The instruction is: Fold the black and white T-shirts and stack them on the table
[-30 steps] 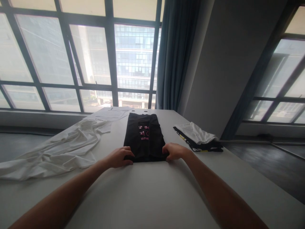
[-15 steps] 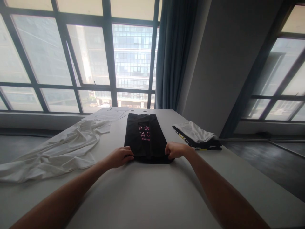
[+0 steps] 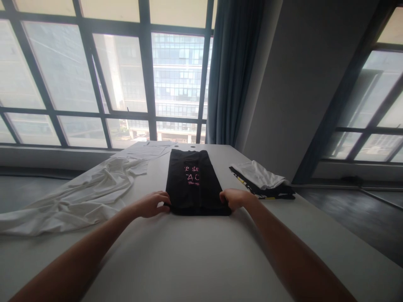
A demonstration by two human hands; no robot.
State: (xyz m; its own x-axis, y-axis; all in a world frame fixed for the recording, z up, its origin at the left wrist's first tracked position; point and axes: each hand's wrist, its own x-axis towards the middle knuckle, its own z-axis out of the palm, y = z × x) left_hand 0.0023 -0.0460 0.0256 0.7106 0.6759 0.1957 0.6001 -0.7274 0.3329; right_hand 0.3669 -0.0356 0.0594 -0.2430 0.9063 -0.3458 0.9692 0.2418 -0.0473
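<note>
A black folded garment [image 3: 197, 197] with pink lettering lies flat on the white table [image 3: 195, 260], its long sides running away from me. At its near left corner, my left hand [image 3: 155, 204] pinches the edge between thumb and fingers. My right hand [image 3: 233, 199] grips the near right corner, its fingers curled round the side. The garment's near edge lies straight between both hands.
Spread over the table's left side is a crumpled white cloth [image 3: 103, 193], with white sheets [image 3: 151, 150] behind it. A white cloth [image 3: 262, 174] lies on a black patterned one [image 3: 273, 193] at right. Windows and a blue curtain [image 3: 234, 75] stand beyond.
My left hand has shifted slightly left to the garment's corner, and the near edge now looks flatter and straighter. The view has moved a little.
</note>
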